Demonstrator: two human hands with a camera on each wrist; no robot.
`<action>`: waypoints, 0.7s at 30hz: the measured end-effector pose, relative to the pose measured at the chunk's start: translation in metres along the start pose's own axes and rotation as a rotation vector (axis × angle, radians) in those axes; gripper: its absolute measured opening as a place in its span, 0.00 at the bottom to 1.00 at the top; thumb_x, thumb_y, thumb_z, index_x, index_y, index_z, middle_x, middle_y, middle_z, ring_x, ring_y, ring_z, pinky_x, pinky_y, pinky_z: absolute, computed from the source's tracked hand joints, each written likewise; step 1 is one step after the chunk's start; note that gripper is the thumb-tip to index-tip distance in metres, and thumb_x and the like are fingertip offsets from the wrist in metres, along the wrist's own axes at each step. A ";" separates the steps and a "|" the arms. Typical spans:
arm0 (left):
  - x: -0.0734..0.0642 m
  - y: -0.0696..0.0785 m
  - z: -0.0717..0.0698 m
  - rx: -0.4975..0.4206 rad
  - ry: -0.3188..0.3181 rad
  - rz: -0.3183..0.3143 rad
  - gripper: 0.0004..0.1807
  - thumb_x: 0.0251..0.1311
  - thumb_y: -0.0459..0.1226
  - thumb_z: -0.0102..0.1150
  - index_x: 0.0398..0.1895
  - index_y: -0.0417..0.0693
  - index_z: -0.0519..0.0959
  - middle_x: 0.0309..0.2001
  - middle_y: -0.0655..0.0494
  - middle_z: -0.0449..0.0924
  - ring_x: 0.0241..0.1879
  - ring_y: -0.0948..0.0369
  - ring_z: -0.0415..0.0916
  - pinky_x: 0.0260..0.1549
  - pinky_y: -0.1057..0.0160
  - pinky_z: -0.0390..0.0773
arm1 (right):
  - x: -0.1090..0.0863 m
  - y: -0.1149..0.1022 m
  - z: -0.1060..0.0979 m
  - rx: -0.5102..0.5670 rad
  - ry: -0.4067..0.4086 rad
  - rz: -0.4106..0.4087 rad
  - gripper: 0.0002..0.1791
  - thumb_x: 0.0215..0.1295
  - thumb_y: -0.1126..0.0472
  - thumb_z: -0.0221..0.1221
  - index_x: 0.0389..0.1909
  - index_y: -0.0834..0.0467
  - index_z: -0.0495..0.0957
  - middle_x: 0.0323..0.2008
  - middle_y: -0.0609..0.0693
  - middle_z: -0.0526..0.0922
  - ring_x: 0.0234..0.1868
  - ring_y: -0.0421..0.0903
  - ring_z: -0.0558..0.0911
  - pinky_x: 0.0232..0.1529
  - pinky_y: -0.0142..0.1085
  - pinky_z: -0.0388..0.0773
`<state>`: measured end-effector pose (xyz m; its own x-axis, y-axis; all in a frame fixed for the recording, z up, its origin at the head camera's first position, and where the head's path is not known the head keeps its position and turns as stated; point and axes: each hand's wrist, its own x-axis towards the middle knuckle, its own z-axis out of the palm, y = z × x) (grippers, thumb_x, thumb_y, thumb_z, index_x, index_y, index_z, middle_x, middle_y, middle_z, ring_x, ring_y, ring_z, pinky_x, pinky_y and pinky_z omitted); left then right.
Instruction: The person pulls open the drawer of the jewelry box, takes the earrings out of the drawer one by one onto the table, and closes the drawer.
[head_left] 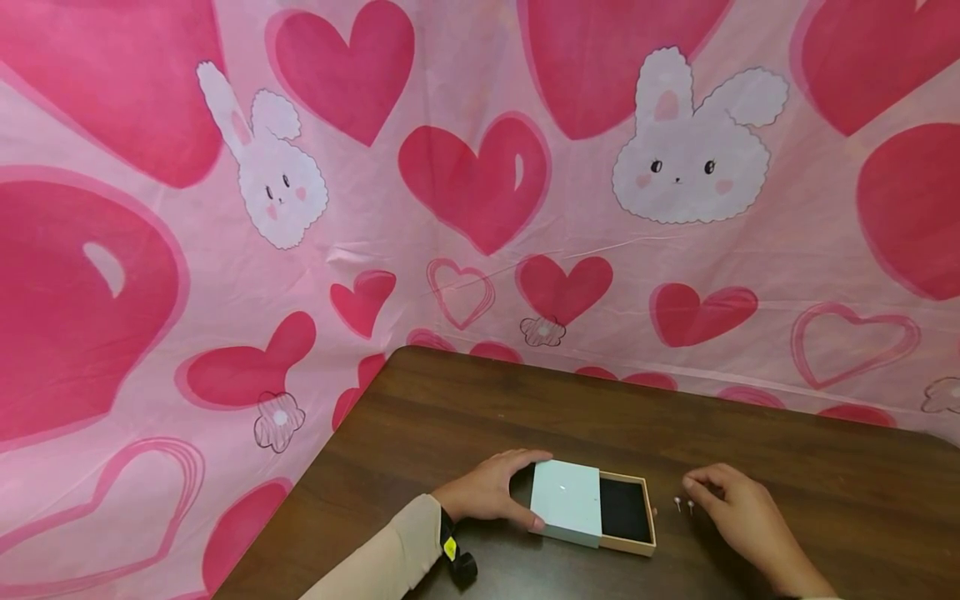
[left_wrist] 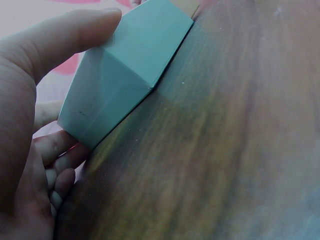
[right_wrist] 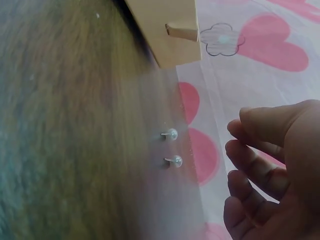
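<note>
My left hand (head_left: 487, 490) grips the closed end of a pale mint drawer box (head_left: 566, 497), thumb on the near side and fingers on the far side. The kraft-coloured drawer (head_left: 651, 533) is slid partway out to the right, showing a black pad (head_left: 625, 510) inside. A small pull tab (right_wrist: 181, 32) sticks out of the drawer's end. To the right of it, two pearl stud earrings (right_wrist: 172, 134) lie side by side on the table. My right hand (head_left: 738, 508) hovers beside the earrings, its fingers loosely bent and holding nothing.
The brown wooden table (head_left: 480, 400) has rounded corners. Behind and to the left hangs a pink cloth (head_left: 480, 292) with hearts and rabbits, close against the table's edges. A black strapped wrist camera (head_left: 459, 560) sits on the left wrist.
</note>
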<state>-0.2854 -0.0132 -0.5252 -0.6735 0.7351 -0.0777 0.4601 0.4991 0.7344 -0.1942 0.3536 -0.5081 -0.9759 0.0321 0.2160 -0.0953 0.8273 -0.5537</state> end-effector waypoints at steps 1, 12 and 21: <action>0.000 0.000 0.000 -0.001 -0.001 0.000 0.48 0.46 0.59 0.72 0.72 0.74 0.59 0.68 0.73 0.60 0.67 0.63 0.57 0.62 0.43 0.60 | 0.000 -0.001 0.000 0.000 -0.005 0.004 0.10 0.68 0.52 0.61 0.39 0.54 0.85 0.39 0.47 0.83 0.39 0.49 0.80 0.38 0.49 0.76; 0.000 0.000 0.000 0.007 -0.004 -0.003 0.48 0.46 0.61 0.71 0.72 0.75 0.59 0.68 0.73 0.59 0.67 0.63 0.56 0.61 0.42 0.60 | 0.000 -0.010 -0.005 0.027 -0.090 0.057 0.13 0.69 0.49 0.59 0.42 0.54 0.84 0.35 0.46 0.84 0.38 0.46 0.79 0.37 0.45 0.76; 0.000 0.001 0.000 0.000 -0.010 -0.008 0.48 0.46 0.60 0.71 0.72 0.75 0.59 0.68 0.73 0.59 0.67 0.62 0.56 0.62 0.42 0.59 | 0.001 -0.012 -0.003 0.026 -0.105 0.034 0.09 0.68 0.51 0.60 0.39 0.51 0.84 0.30 0.41 0.81 0.30 0.40 0.75 0.32 0.36 0.72</action>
<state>-0.2851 -0.0132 -0.5247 -0.6716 0.7354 -0.0901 0.4546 0.5050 0.7337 -0.1935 0.3455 -0.4994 -0.9936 -0.0003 0.1126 -0.0660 0.8115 -0.5806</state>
